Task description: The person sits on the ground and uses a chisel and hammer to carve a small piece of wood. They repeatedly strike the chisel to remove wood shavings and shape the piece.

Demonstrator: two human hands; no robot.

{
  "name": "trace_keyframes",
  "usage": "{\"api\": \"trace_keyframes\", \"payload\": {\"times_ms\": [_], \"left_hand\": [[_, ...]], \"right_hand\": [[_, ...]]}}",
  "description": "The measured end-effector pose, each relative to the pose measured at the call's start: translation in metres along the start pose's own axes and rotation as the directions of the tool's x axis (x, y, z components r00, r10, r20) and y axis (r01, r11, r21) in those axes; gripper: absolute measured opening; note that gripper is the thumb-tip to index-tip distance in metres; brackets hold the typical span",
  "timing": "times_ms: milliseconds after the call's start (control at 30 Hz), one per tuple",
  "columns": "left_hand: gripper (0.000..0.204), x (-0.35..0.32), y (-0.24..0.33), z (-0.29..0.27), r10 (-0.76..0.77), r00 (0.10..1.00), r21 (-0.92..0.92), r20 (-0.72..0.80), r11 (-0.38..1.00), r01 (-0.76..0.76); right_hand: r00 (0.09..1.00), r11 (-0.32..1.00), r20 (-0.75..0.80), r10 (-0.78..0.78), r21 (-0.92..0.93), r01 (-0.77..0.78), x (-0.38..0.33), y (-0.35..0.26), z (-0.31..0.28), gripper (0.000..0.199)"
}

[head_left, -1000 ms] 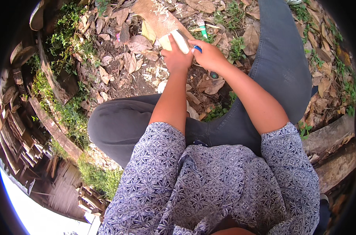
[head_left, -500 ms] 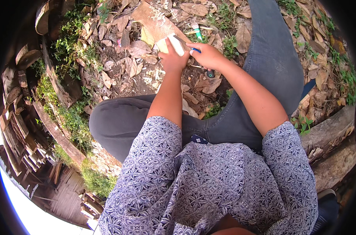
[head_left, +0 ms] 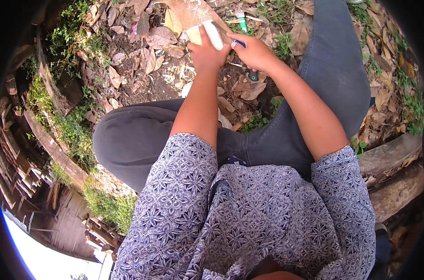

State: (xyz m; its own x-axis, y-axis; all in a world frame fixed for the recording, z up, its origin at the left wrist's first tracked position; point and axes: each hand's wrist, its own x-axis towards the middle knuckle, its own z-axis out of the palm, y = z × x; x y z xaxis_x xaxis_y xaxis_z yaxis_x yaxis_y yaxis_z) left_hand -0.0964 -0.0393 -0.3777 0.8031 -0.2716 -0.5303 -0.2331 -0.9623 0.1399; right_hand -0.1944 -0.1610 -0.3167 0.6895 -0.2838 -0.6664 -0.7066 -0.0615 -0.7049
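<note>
My left hand [head_left: 208, 55] presses a pale, freshly carved piece of wood [head_left: 214, 37] against a brown board [head_left: 189, 9], its index finger stretched along the piece. Close on its right, my right hand [head_left: 255, 52] is wrapped round the blue handle of a knife [head_left: 239, 43]. The knife's dark blade slants up and left along the right side of the pale wood; whether its edge touches cannot be made out. A dark tool handle with a green ring [head_left: 253, 75] lies on the ground below my right hand, its other end hidden.
A green and white tube [head_left: 242, 21] lies beyond my hands. Dry leaves [head_left: 160, 37] and pale shavings cover the soil around the board. My bent legs [head_left: 335, 70] frame the spot. Stacked wood [head_left: 16, 154] stands at the left, and logs [head_left: 398, 186] lie at the right.
The view has shifted, so the ground, board and both hands appear higher in the picture. Both grips stay the same, and the hands have hardly moved relative to the board.
</note>
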Motion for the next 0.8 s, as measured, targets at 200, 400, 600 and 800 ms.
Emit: {"api": "trace_keyframes", "payload": {"times_ms": [200, 400, 600, 800], "left_hand": [[0.117, 0.002, 0.006, 0.002, -0.022, 1.000, -0.019, -0.015, 1.000, 0.022], [0.115, -0.001, 0.006, -0.005, -0.037, 0.999, -0.020, 0.010, 0.999, 0.037], [0.123, 0.002, 0.000, -0.002, -0.005, 1.000, 0.044, -0.025, 0.999, 0.006], [0.132, 0.005, -0.002, 0.001, 0.012, 1.000, 0.020, -0.002, 1.000, -0.012]], "right_hand": [[1.000, 1.000, -0.024, 0.001, 0.014, -0.001, 0.005, -0.004, 0.005, 0.048], [0.980, 0.997, -0.198, -0.023, 0.068, 0.037, 0.030, 0.016, 0.024, 0.048], [0.990, 0.988, -0.138, -0.043, 0.139, 0.062, 0.027, 0.008, 0.004, 0.050], [1.000, 0.999, 0.001, 0.005, 0.047, -0.005, -0.003, -0.005, -0.002, 0.055]]}}
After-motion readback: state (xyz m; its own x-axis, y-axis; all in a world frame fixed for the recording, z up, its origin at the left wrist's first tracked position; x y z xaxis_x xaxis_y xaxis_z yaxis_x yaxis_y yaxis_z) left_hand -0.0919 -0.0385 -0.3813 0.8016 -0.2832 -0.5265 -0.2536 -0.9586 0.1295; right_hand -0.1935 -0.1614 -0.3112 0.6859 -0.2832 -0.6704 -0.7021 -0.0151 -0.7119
